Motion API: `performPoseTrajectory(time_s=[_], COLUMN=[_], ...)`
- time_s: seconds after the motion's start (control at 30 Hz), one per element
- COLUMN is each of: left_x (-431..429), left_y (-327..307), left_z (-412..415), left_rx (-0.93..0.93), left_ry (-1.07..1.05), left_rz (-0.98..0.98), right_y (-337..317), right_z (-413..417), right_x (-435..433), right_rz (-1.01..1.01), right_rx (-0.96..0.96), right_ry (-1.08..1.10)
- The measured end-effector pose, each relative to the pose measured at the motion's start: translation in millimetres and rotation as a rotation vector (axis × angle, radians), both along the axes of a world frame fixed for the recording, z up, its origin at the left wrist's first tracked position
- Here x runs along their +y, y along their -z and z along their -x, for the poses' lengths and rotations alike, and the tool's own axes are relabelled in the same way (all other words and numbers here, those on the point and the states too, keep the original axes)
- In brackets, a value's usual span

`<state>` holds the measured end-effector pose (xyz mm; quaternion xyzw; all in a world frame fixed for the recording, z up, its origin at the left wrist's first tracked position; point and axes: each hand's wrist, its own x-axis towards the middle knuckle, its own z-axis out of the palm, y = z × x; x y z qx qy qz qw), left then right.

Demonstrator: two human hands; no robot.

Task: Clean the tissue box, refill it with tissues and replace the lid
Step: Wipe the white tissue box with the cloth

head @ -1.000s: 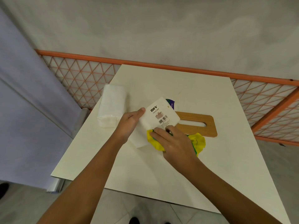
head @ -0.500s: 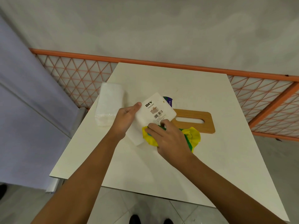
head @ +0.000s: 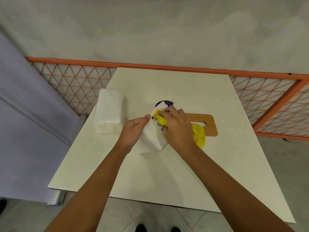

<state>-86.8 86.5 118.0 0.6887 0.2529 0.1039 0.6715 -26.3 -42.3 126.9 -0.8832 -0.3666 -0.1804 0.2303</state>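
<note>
The white tissue box [head: 150, 139] lies tilted on the table, its labelled face up. My left hand [head: 133, 131] grips its left side, thumb on the upper edge. My right hand [head: 177, 128] presses a yellow cloth [head: 199, 134] onto the labelled face, near the box's far corner. Most of the label is covered by the cloth and fingers. The wooden lid [head: 209, 121] with its oval slot lies flat just right of the box, partly under the cloth. A wrapped pack of white tissues [head: 108, 113] sits at the table's left edge.
The white table [head: 150, 181] stands against an orange lattice fence [head: 75, 81] and a grey wall. A purple round sticker or disc [head: 164, 103] peeks out behind the box. A lilac panel rises to the left. Shoes show below the near table edge.
My right hand has slid the yellow cloth from the box's near edge up across the labelled face to its far corner. My left hand keeps its hold.
</note>
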Motion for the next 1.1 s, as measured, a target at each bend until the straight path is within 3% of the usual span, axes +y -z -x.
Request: performPoseTrajectory(time_s=[0.13,0.2,0.33,0.5,0.67,0.8,0.97,1.1], left_x=[-4.2,-4.9,-4.5,-6.6,-5.0,-6.7,-7.7,-6.0], left_y=[0.4,0.5,1.4,0.1,-2.2,-1.4,-2.1,-3.3], left_z=[0.5,0.7,3.0,4.7,5.2,4.6,4.5,3.9], left_rx=[0.040,0.038,0.020,0.032,0.032,0.044,0.050,0.053], left_ry=[0.071,0.077,0.073,0.084,0.083,0.092,0.091,0.056], left_rz=[-0.069,-0.052,-0.038,-0.030,-0.034,-0.028,-0.046,-0.019], right_y=[-7.2,-7.4,-5.4,-7.2,-7.7,-7.6,-2.4,8.0], right_z=[-17.0,-15.1,-2.1,-21.1,0.5,-23.2,-4.9,-24.6], right_x=[-1.1,-2.9,-1.9,-6.5,-5.8,-7.3,-7.1,-20.2], right_rz=[0.036,0.054,-0.018,0.002,0.014,0.001,-0.053,-0.115], right_rx=[0.221,0.223,0.101,0.244,0.089,0.243,0.183,0.347], right_ry=[0.132,0.148,-0.051,0.175,-0.067,0.172,0.014,0.216])
